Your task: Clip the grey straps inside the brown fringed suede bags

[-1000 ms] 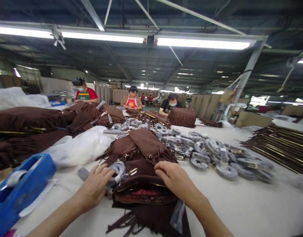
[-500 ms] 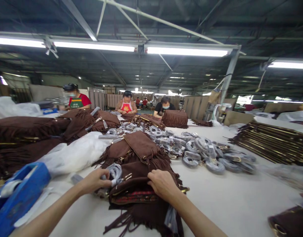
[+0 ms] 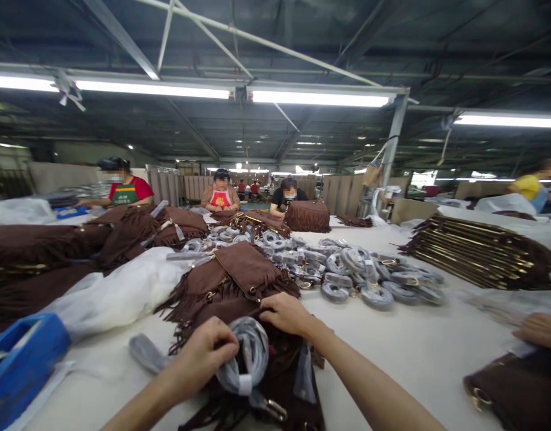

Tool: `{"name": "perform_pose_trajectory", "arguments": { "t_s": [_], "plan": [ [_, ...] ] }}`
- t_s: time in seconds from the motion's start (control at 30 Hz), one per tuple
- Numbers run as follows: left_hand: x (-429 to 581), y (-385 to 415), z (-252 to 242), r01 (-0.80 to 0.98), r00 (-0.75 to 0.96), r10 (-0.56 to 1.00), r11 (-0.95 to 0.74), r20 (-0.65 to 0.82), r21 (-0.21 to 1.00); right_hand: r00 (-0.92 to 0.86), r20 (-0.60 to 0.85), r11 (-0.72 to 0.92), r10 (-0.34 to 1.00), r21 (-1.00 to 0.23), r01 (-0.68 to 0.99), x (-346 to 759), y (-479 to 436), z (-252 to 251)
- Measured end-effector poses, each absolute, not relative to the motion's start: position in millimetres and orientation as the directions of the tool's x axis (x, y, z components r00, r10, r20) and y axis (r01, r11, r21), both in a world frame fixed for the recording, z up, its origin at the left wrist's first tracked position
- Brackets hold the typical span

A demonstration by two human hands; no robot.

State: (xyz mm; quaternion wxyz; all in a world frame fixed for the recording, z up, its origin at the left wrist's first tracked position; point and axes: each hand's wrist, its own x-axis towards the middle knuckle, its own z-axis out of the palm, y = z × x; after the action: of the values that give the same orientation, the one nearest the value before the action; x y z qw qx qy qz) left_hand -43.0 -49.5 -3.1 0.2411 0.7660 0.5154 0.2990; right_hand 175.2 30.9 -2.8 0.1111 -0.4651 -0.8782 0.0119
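My left hand (image 3: 203,358) is closed around a coiled strap wrapped in grey plastic (image 3: 246,362), held just above a brown fringed suede bag (image 3: 275,389) lying in front of me. A gold clasp hangs from the coil's lower end. My right hand (image 3: 285,313) grips the far top edge of that bag, fingers curled over it. Behind it lie more brown fringed bags (image 3: 233,275).
Several grey-wrapped strap coils (image 3: 351,272) spread across the white table (image 3: 414,353). A blue tape dispenser (image 3: 19,362) sits at left, beside white plastic (image 3: 118,293) and bag piles (image 3: 28,251). Stacked brown pieces (image 3: 477,251) at right. Another person's hand (image 3: 539,329) rests by a bag (image 3: 521,389).
My left hand picked up the wrapped strap coil and carried it right, over the bag. My right hand shifted to the bag's far edge. The view swung right, showing another person's hand.
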Motion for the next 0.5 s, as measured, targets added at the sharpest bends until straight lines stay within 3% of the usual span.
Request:
{"name": "perform_pose_trajectory", "arguments": {
  "t_s": [0.27, 0.4, 0.5],
  "plan": [
    [-12, -61, -19, 0.712, 0.611, 0.773, -0.631, 0.169, 0.31, -0.477, 0.241, 0.518, 0.845, -0.149, 0.842, 175, 14, -6],
    [10, -51, -27, 0.826, 0.523, 0.833, -0.547, 0.18, 0.136, -0.481, 0.301, 0.535, 0.824, -0.133, 0.834, 169, 10, 2],
    [19, -47, -40, 0.841, 0.508, 0.834, -0.534, 0.215, 0.084, -0.479, 0.345, 0.545, 0.807, -0.127, 0.829, 171, 10, 4]
  ]
}}
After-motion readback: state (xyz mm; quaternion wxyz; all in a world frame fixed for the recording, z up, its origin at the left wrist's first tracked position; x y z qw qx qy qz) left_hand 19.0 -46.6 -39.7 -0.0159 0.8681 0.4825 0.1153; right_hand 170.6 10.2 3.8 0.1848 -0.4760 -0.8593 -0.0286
